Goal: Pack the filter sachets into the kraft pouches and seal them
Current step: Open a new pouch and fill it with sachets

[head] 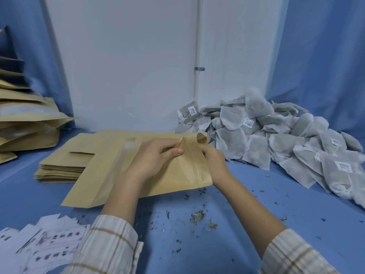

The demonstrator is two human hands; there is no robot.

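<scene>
A flat kraft pouch [183,173] lies at the table's middle, its mouth end at the right and raised. My left hand [156,155] pinches the upper layer near the mouth, thumb on top. My right hand [212,159] grips the mouth edge from the right side. The paper puckers between both hands. A big heap of grey filter sachets [276,141] with small white labels lies to the right, clear of both hands. A stack of empty kraft pouches [65,163] sits just left of the held pouch.
Filled kraft pouches [25,119] are piled high at the far left. White printed labels [45,246] lie fanned at the lower left. Loose green herb crumbs [197,216] are scattered on the blue tablecloth [227,244]. A white wall with a pipe [197,56] stands behind.
</scene>
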